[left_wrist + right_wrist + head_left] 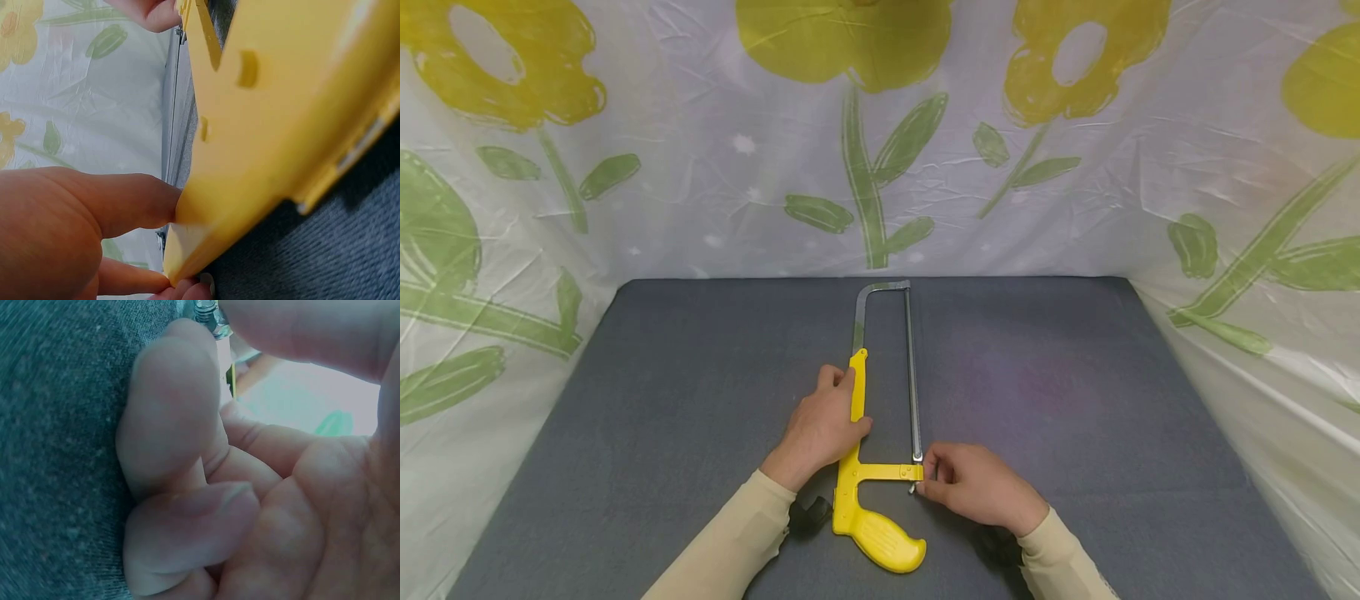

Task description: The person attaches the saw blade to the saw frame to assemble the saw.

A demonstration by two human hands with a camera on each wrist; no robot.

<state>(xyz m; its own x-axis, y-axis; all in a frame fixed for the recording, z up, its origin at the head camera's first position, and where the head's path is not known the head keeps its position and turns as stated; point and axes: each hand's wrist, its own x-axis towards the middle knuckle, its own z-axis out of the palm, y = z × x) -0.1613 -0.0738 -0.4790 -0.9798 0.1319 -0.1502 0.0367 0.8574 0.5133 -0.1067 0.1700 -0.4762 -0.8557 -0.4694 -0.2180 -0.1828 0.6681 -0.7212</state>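
Note:
A hacksaw point(859, 472) with a yellow frame and a yellow handle point(886, 542) lies on the dark grey cloth. Its grey metal bow curves at the far end, and the blade point(912, 375) runs along the right side. My left hand point(822, 427) grips the yellow frame above the handle, thumb on the inner side and fingers on the outer. By the near end of the blade, my right hand point(981, 485) has its thumb and curled fingers at the small metal wing nut point(913, 488). The right wrist view shows a threaded screw point(205, 311) between these fingertips, partly cut off.
The dark grey cloth point(685, 400) covers the table. White sheets with yellow flowers point(700, 183) hang behind and along both sides. Dark straps are on both wrists.

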